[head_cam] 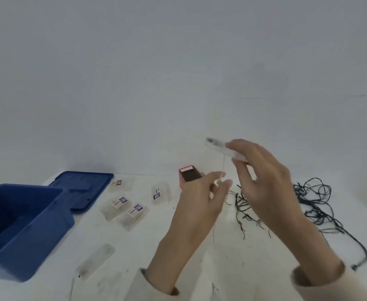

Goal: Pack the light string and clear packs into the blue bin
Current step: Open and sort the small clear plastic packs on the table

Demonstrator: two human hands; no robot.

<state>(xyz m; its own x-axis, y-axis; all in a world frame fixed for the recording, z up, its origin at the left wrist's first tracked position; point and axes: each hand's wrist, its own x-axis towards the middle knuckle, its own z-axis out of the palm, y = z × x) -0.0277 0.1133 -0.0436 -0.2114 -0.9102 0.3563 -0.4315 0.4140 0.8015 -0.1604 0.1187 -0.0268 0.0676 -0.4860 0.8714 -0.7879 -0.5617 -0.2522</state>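
My right hand [265, 183] is raised above the table and grips a clear plastic battery case [218, 147] of the light string; a thin wire drops from it. My left hand [202, 198] pinches that thin wire near a small clear bulb [219, 181]. A dark tangled light string [313, 205] lies on the table at the right, partly hidden behind my right hand. Several clear packs with purple labels [119, 204] lie in the middle of the table. The blue bin [24, 227] stands open at the left.
The bin's blue lid [84, 187] lies flat behind the bin. A small red box [189, 177] stands open behind my left hand. A long clear case [95, 260] lies near the front, right of the bin. A plain wall rises behind the white table.
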